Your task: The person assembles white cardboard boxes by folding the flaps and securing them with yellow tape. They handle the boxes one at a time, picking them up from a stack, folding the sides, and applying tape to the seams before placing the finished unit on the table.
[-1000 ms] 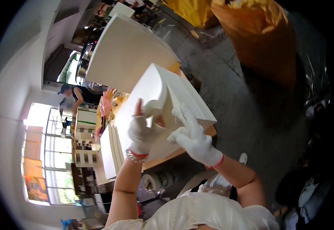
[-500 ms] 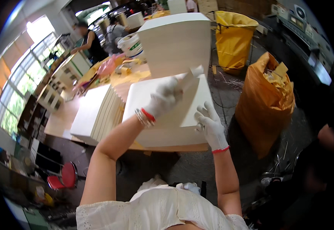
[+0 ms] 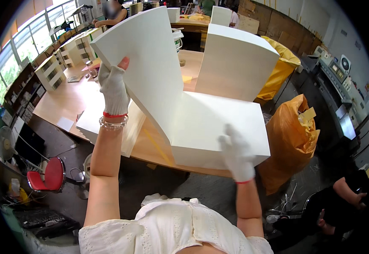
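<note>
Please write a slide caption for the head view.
Gloved left hand holds a raised white section; blurred right hand by a white block.

One wide fisheye view looks forward and down from head height, over the wearer's shirt, near the white stack at the near edge of the table, reaching past its left edge to the windows.

On the tabletop, a sheet stack, with a lifted section at its left in the left hand; over its near edge, the right hand. Behind, a second stack; leftward, a third stack. On the floor, rightward, a bag.
</note>
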{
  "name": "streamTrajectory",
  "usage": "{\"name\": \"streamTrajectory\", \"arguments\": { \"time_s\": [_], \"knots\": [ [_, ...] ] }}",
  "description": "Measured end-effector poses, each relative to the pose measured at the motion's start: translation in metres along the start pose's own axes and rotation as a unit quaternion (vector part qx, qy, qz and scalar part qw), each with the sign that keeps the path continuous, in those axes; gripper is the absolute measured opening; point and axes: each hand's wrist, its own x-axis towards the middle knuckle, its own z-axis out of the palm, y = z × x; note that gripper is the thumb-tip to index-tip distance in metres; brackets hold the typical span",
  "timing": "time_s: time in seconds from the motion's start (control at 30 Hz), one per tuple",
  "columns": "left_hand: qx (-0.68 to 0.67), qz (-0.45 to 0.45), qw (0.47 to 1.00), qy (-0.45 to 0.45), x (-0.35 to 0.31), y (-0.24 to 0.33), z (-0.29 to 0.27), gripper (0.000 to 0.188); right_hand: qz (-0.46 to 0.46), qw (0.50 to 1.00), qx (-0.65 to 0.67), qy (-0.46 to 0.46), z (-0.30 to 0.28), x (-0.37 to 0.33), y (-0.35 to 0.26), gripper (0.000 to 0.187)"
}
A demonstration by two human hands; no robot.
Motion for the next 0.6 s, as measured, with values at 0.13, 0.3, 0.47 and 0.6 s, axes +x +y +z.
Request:
{"name": "streamTrajectory", "arguments": {
  "time_s": [0.13, 0.3, 0.47, 0.6],
  "knots": [
    [-0.027, -0.01, 0.999, 0.019, 0.012, -0.009, -0.036, 0.016, -0.081, 0.923, 0.337, -0.164, -0.008, 0.076, -0.087, 0.065],
    [-0.125, -0.057, 0.991, 0.009, 0.018, -0.022, -0.046, 0.015, -0.039, 0.907, 0.327, -0.263, 0.002, 0.048, -0.128, 0.091],
    [-0.152, -0.08, 0.985, 0.02, 0.039, -0.027, -0.057, 0.017, -0.052, 0.901, 0.292, -0.318, -0.008, 0.066, -0.131, 0.099],
    [-0.19, -0.079, 0.978, 0.019, 0.04, -0.022, -0.057, 0.017, -0.051, 0.896, 0.263, -0.354, -0.007, 0.064, -0.134, 0.099]
  ]
}}
